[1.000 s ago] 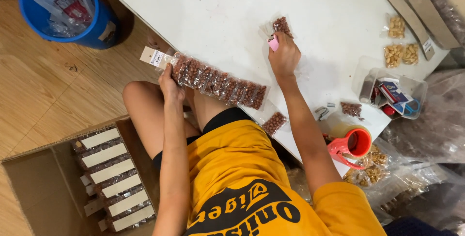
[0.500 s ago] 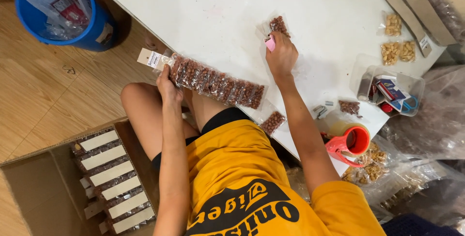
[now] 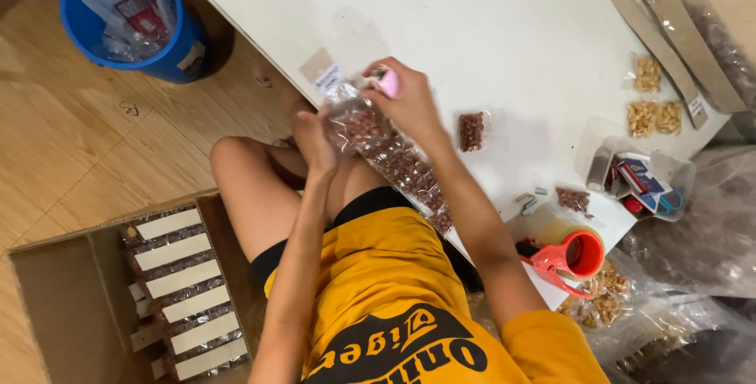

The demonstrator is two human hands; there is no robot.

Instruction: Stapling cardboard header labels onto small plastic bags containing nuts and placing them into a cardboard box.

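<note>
Strip of nut packets (image 3: 394,165) hangs off the counter (image 3: 504,45) edge. Left hand (image 3: 313,141) pinches its top end, right hand (image 3: 409,104) clamps it plus a pink stapler (image 3: 387,81). Best keep the strip taut and square before stapling.

A strip of packets (image 3: 394,159) hangs off the table (image 3: 504,29) edge, with the left hand (image 3: 315,141) on its left side and the right hand (image 3: 409,104) at its upper end, gripping a stapler (image 3: 386,81). Right of them on the table lie 1 packet (image 3: 471,130), then a tub (image 3: 638,175) and tape dispenser (image 3: 571,256) nearer the edge, with nut bags (image 3: 654,100) behind. On the floor, a bucket (image 3: 142,33) stands left of the table, and a box (image 3: 118,297) holding stacked strips (image 3: 185,289) sits beside the person's knee.
</note>
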